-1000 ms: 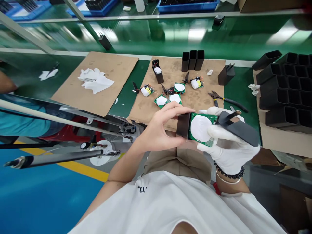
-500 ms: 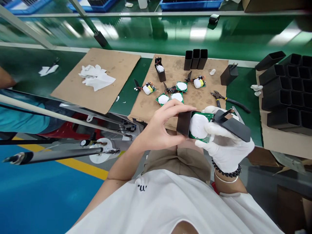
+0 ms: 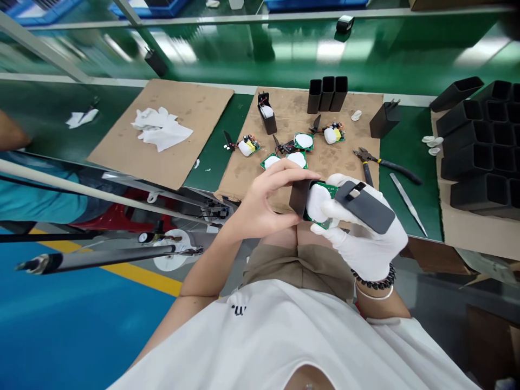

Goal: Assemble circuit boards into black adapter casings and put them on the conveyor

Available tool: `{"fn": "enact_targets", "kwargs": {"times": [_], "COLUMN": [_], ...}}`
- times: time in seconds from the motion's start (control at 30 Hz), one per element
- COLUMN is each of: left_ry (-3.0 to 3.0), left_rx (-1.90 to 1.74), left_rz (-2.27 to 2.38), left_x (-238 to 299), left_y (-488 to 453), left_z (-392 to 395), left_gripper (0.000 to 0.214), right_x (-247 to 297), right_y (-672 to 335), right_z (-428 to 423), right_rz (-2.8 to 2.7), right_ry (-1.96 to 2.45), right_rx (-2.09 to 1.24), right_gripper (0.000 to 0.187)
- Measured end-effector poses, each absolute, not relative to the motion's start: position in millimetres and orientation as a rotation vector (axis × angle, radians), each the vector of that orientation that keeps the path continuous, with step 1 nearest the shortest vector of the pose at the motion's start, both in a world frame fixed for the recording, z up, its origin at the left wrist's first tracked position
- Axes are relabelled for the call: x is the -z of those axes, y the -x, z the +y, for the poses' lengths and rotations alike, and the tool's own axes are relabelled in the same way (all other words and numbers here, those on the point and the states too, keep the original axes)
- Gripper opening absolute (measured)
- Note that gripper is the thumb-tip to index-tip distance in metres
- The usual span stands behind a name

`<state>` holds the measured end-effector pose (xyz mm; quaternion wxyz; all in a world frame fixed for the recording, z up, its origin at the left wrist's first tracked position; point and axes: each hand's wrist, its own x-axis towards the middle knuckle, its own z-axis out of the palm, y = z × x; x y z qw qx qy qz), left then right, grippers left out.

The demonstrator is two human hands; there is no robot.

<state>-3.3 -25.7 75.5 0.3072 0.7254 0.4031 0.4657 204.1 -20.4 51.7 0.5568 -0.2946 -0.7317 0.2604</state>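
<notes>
My bare left hand point(image 3: 268, 203) grips a black plastic housing point(image 3: 299, 198) between thumb and fingers. My white-gloved right hand point(image 3: 365, 238) holds a green circuit board point(image 3: 326, 190) with a white pad point(image 3: 318, 203) on it; the board's left end sits inside the housing's opening. A black end cap point(image 3: 365, 206) with a metal prong lies over the right fingers. Beyond the hands, on cardboard, are more circuit boards point(image 3: 304, 142) with white pads and a part-filled black housing point(image 3: 267, 115). Cutting pliers point(image 3: 376, 161) and metal tweezers point(image 3: 407, 203) lie to the right.
Many black housings point(image 3: 479, 157) stand grouped on the right, and three empty ones point(image 3: 327, 95) at the cardboard's back edge. White cloth point(image 3: 160, 127) lies on the left cardboard point(image 3: 122, 146). A green conveyor belt point(image 3: 284, 49) runs behind. Another person's arm point(image 3: 12, 132) shows at far left.
The circuit board has gone further into the black housing as both hands shifted slightly left. The tweezers, partly covered before by the right hand, now show fully. A black item on the belt has moved left.
</notes>
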Motion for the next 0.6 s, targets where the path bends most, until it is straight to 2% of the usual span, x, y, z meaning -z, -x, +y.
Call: {"fn": "enact_targets", "kwargs": {"times": [0.2,0.4,0.6], "left_ry": [-1.87,-1.811,-1.873], "left_rx": [-1.259,-1.239,-1.285], "left_rz": [1.007,1.083,1.024], "left_x": [-64.2,-60.6,-54.7], "left_y": [12.5,12.8,13.7], "left_z": [-21.8,-22.0,-16.8], "left_gripper": [0.055,0.055,0.058], "right_x": [-53.0,-48.9,-44.7], "right_y": [-197.7,-196.1,-197.1], "right_z": [-21.1,-20.1,-13.2], "right_rz": [-1.805,-1.814,-1.868], "right_ry": [0.742,0.795,0.702], "right_rx": [-0.597,-0.568,-0.436], "right_gripper": [0.036,0.027,0.036]}}
